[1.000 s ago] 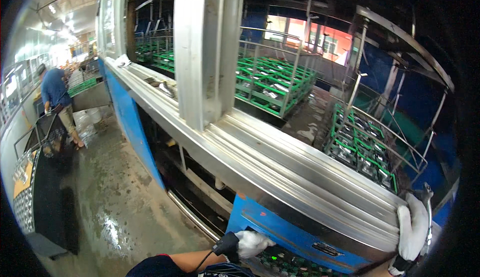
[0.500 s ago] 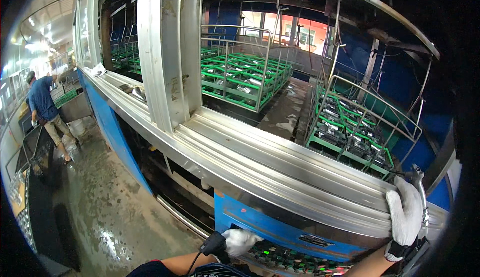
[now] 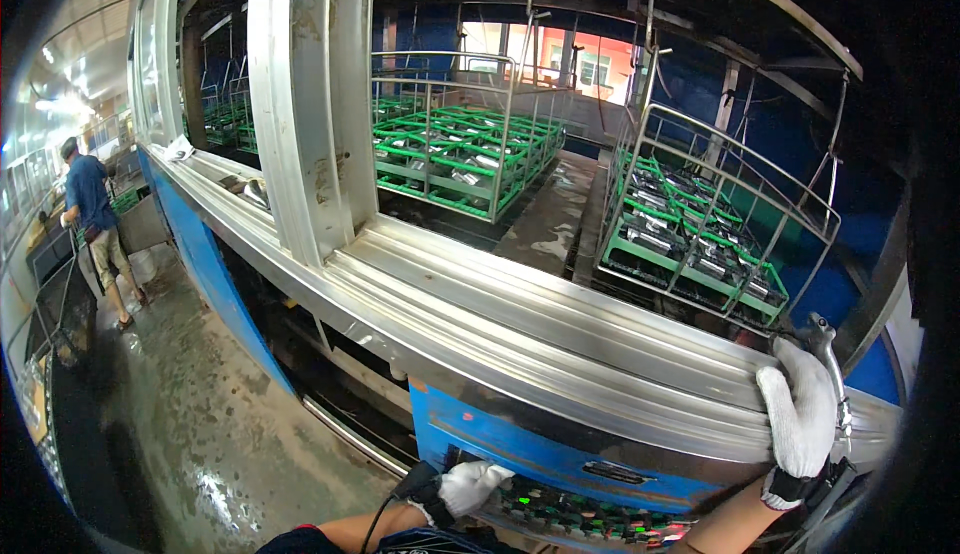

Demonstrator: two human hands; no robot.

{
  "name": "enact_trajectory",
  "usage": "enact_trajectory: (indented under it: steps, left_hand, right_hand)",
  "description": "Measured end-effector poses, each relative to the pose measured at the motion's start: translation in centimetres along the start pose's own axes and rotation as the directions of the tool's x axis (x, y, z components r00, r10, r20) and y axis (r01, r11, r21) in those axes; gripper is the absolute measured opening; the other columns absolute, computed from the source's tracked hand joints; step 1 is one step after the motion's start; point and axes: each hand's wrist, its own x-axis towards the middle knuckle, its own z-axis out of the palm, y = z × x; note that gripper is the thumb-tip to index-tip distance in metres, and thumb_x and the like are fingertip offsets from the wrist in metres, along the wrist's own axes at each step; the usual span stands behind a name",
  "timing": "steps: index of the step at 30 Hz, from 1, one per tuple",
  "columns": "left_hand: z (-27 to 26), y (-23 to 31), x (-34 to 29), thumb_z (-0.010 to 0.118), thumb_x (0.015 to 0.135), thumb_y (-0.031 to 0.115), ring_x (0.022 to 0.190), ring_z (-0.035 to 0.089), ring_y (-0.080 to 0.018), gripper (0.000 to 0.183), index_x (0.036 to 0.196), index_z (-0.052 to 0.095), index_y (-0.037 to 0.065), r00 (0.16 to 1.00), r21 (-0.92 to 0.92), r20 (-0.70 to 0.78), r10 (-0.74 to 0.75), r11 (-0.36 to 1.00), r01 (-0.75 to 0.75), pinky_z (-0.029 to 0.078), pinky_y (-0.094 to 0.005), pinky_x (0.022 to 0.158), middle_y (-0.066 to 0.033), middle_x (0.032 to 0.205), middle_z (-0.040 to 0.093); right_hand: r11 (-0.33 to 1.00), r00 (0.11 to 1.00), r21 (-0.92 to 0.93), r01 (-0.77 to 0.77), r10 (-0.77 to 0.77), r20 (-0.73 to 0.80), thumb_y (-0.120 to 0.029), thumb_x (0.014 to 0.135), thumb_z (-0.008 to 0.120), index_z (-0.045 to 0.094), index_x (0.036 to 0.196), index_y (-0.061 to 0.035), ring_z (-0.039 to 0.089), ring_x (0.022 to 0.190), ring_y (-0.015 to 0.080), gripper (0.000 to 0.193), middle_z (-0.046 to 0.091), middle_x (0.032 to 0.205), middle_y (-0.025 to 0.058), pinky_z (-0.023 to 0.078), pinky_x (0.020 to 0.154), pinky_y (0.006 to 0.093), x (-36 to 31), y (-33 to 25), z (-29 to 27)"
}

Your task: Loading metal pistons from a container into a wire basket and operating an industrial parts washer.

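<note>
My right hand (image 3: 803,419), in a white knit glove, lies on the ribbed metal ledge (image 3: 560,339) at the right, fingers stretched and thumb apart. Close beside it stands a bent metal lever (image 3: 832,374). Low in the middle, my gloved left hand (image 3: 470,487) has its fingers drawn together at the edge of the blue panel (image 3: 540,449), near a control board (image 3: 580,514) with small lit lamps; its fingertips and anything in them cannot be made out. Beyond the ledge hangs a wire basket (image 3: 690,244) with green bars, holding shiny metal parts.
Another green-barred basket (image 3: 465,159) of metal parts is farther back, left of the first. A metal post (image 3: 300,104) rises from the ledge. At the left, a person in blue (image 3: 92,194) stands on the wet floor (image 3: 230,434) by a bench.
The nearer basket and its hanging frame have risen. My view has shifted slightly to the right. The person at the left has straightened up. My hands stay in about the same places.
</note>
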Motion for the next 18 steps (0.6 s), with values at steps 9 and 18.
enact_trajectory:
  steps: [9, 18]
  left_hand:
    - [0.9, -1.5, 0.9, 0.044, 0.1, 0.027, 0.102, 0.058, -0.0205, 0.036, 0.117, 0.054, -0.003, 0.946, -0.426, 0.15, -0.286, 0.845, 0.323, 0.045, -0.0346, 0.095, -0.0056, 0.104, 0.064]
    - [0.5, 0.3, 0.1, 0.039, 0.101, 0.038, 0.088, 0.062, -0.0186, 0.047, 0.118, 0.053, -0.004, 0.946, -0.327, 0.207, -0.251, 0.893, 0.309, 0.051, -0.0313, 0.081, -0.0088, 0.102, 0.064]
  right_hand:
    - [1.0, 0.999, 0.007, -0.011, 0.011, -0.034, -0.025, 0.08, 0.068, 0.064, 0.108, 0.0013, 0.06, 0.096, 0.0326, 0.038, 0.064, 0.102, 0.0186, 0.045, 0.089, 0.0386, -0.3, 0.0, 0.1]
    - [1.0, 1.0, -0.023, -0.017, 0.017, -0.026, -0.027, 0.081, 0.068, 0.064, 0.109, 0.0018, 0.059, 0.098, 0.0338, 0.04, 0.063, 0.103, 0.02, 0.044, 0.091, 0.0393, -0.4, 0.0, -0.1]
